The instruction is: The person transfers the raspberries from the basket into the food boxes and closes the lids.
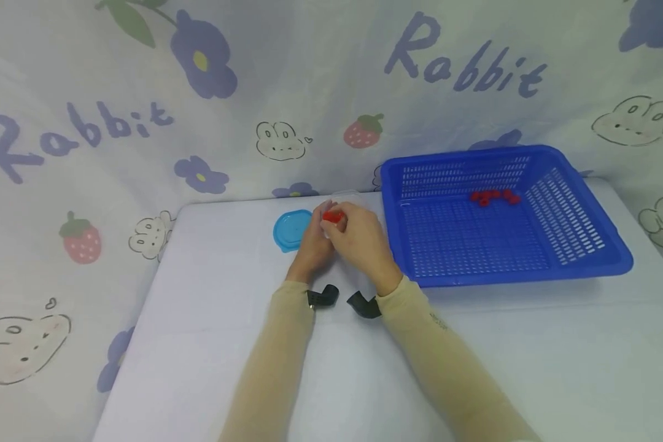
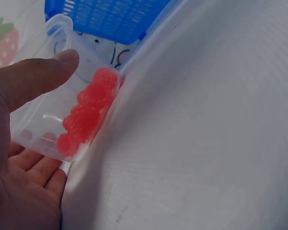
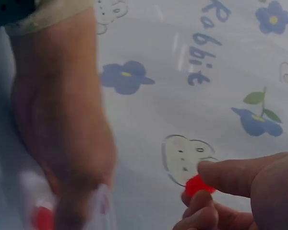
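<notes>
Head view: right hand (image 1: 361, 239) pinches red berry-like piece (image 1: 333, 217); left hand (image 1: 316, 245) grips clear tub (image 2: 45, 115).

On the table (image 1: 210, 319), a lid (image 1: 293, 230) lies left — a basket (image 1: 464, 245) right — of the tub (image 2: 53, 105) holding raspberries (image 2: 86, 112).

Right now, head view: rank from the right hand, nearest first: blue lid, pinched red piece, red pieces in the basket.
1. Pinched red piece: held by the right hand
2. Blue lid: off to the left
3. Red pieces: right, inside the basket
</notes>
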`<state>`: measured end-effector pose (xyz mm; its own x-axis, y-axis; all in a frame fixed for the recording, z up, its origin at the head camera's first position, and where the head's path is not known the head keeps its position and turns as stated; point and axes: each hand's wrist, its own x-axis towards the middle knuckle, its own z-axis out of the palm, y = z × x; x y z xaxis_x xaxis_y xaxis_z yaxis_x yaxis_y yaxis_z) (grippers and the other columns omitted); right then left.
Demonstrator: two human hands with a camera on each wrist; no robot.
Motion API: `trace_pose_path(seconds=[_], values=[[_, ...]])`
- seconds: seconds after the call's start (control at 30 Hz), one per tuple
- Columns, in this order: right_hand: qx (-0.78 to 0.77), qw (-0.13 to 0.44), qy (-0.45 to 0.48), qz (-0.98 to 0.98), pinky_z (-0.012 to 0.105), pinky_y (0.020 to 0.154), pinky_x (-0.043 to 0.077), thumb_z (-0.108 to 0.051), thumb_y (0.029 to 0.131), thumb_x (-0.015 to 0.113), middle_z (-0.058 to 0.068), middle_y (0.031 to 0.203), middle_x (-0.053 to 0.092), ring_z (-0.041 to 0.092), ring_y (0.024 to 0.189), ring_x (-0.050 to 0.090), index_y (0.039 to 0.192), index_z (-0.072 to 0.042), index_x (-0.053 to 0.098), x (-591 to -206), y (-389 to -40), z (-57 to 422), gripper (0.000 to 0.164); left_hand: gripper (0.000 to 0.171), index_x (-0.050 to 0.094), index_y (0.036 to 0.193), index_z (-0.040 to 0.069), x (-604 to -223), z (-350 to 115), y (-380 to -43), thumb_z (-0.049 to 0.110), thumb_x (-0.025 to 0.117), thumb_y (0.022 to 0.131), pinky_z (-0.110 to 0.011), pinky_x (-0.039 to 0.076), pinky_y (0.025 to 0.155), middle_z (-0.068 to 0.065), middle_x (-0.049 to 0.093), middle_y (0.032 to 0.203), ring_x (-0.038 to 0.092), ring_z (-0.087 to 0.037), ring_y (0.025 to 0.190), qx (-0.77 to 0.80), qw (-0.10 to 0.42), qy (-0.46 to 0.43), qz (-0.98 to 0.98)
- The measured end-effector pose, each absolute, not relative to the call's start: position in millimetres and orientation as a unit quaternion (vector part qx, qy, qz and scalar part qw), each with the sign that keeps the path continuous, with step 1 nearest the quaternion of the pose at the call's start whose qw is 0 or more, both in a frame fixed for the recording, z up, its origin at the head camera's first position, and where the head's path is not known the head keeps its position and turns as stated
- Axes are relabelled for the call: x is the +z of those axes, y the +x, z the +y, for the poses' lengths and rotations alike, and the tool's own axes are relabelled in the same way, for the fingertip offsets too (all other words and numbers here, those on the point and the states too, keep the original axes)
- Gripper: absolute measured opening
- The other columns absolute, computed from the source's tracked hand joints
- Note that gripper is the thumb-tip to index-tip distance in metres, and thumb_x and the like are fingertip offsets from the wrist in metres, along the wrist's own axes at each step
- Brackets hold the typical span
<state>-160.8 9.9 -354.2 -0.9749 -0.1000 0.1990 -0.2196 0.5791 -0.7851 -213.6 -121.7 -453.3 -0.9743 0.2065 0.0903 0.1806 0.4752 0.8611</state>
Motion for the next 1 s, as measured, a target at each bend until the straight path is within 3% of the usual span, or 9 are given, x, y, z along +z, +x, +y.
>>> trace_pose_path(seconds=[0.13, 0.3, 0.57, 1.0], values=[[0.458, 0.110, 0.063, -0.880, 0.026, 0.050, 0.041, -0.025, 0.086, 0.064, 0.001, 0.067, 0.055, 0.014, 0.059, 0.050, 0.102, -0.005, 0.065, -372.6, -167.4, 3.0, 0.026, 0.068, 0.025, 0.144, 0.016, -455.7, -122.8, -215.2, 0.035, 0.060, 0.089, -0.036, 0.028, 0.108, 0.001, 0.039, 0.144, 0.034, -0.015, 0.132, 0.494, 0.002, 0.124, 0.861], [0.456, 0.171, 0.017, -0.873, 0.028, 0.048, 0.039, -0.026, 0.085, 0.062, 0.000, 0.063, 0.055, 0.016, 0.055, 0.050, 0.102, -0.007, 0.066, -393.0, -174.9, -0.2, 0.026, 0.073, 0.026, 0.144, 0.018, -457.8, -123.2, -216.7, 0.029, 0.066, 0.084, -0.036, 0.027, 0.109, 0.006, 0.040, 0.143, 0.032, -0.012, 0.133, 0.492, 0.001, 0.125, 0.861], [0.412, 0.222, -0.015, -0.884, 0.032, 0.050, 0.042, -0.029, 0.084, 0.064, 0.000, 0.063, 0.060, 0.017, 0.057, 0.055, 0.101, -0.009, 0.068, -407.6, -185.0, 1.2, 0.027, 0.081, 0.026, 0.144, 0.020, -454.8, -121.8, -216.8, 0.020, 0.071, 0.077, -0.037, 0.026, 0.109, 0.005, 0.038, 0.144, 0.030, -0.013, 0.134, 0.501, 0.015, 0.099, 0.860], [0.389, 0.233, -0.014, -0.891, 0.035, 0.056, 0.047, -0.025, 0.083, 0.065, 0.005, 0.071, 0.066, 0.022, 0.064, 0.062, 0.099, -0.006, 0.069, -418.0, -191.7, 2.7, 0.026, 0.083, 0.025, 0.145, 0.021, -454.9, -120.4, -214.5, 0.026, 0.073, 0.077, -0.034, 0.027, 0.108, 0.007, 0.038, 0.144, 0.030, -0.009, 0.133, 0.494, 0.018, 0.091, 0.865]])
